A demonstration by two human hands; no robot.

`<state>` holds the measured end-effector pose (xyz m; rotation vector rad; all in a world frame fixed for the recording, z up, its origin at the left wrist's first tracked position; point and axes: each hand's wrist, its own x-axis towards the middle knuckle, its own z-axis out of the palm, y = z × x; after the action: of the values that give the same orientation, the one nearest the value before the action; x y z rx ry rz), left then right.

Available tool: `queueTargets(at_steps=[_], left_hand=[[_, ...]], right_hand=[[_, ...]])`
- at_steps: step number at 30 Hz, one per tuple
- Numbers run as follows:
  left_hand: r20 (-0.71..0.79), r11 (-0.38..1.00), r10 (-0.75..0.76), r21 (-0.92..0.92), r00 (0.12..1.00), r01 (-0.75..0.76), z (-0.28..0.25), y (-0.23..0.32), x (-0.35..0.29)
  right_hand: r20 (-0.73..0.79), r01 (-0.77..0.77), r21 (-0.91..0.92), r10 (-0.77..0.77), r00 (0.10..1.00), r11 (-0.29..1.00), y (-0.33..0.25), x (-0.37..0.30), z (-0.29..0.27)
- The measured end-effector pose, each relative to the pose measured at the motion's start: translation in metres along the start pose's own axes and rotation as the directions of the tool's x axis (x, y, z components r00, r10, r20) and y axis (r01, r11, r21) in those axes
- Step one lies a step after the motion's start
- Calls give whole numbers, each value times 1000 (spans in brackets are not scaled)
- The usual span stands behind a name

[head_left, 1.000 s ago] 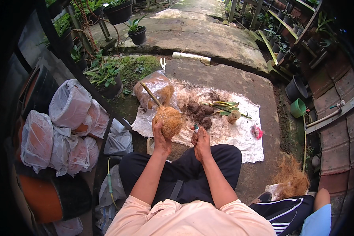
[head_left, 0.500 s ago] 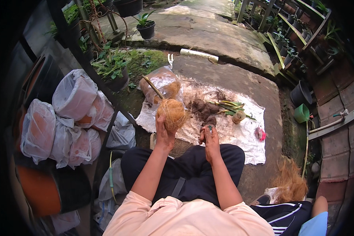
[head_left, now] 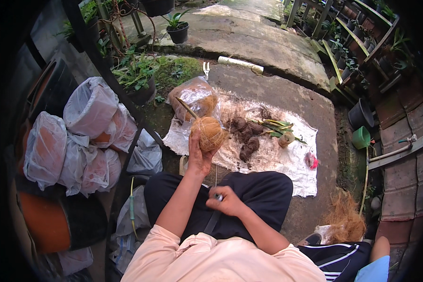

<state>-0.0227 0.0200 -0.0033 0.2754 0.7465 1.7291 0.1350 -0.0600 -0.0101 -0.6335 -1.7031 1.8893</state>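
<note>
My left hand (head_left: 199, 157) grips the coir ball (head_left: 209, 133) at the near edge of the white sheet (head_left: 286, 162) — my right hand (head_left: 228, 201) has drawn back to my lap, pinching a thin string (head_left: 216, 175) taut; binding continues.

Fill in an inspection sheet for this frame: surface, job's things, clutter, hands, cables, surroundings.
Surface: white sheet spread on concrete ground, strewn with soil.
Job's things: fibre ball held up over the sheet; thin string running from it down toward the right hand.
Clutter: dark root clumps, green leaves, clear bag of fibre, loose fibre pile.
Hands: left hand grips the ball from below; right hand closed on a small object over the lap.
Cables: green hose beside the left leg.
Surroundings: wrapped pots, potted plants, green cup, another person's sleeve.
</note>
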Motion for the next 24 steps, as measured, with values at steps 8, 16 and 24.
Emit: queueTargets(at_steps=[8,16,24], left_hand=[[-42,964,213,171,976,-203,4,-6,-1],[0,834,444,366,896,-413,5,-9,-2],[159,632,540,572,827,-523,8,0,-4]], right_hand=[[401,135,-464,71,914,875,-64,-5,32],[265,-15,-603,218,939,797,-89,-28,41],[224,11,-765,250,942,644,-120,-47,7]])
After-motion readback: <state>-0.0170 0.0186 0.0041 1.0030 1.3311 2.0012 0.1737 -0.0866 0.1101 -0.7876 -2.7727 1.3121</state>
